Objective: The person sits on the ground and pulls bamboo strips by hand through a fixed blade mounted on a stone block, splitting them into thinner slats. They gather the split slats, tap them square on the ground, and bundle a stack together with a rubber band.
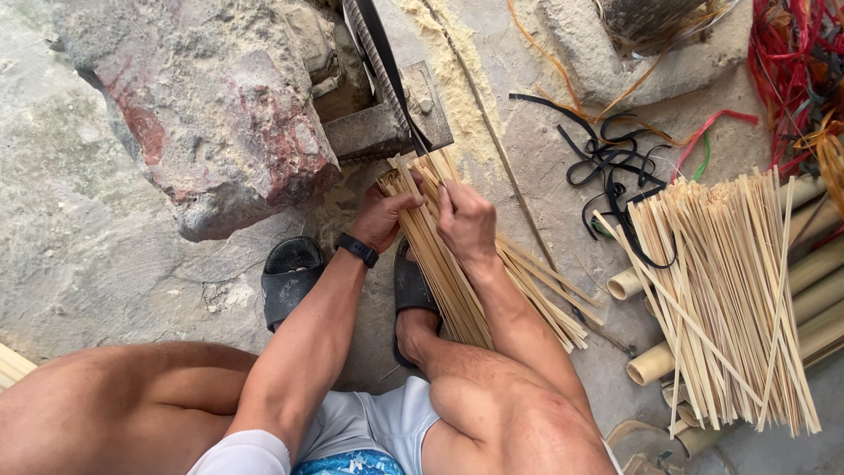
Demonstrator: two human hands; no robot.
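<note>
A bundle of thin pale bamboo strips (457, 290) lies across my right foot, its far ends pushed up against a metal bracket (387, 123) with a black toothed belt. My left hand (382, 215), with a black wristband, grips the left side of the bundle near its top. On the right side of the same bundle, my right hand (466, 220) is closed round the strips, fingers pressed to their ends. I am squatting, knees at the bottom of the view.
A large reddish-grey rock (211, 114) sits at upper left. A black sandal (290, 277) lies on the concrete floor. At right a second pile of bamboo strips (730, 290) rests on bamboo tubes (651, 362). Black straps (607, 167) and red cords (796, 62) lie beyond, with sawdust (457, 79).
</note>
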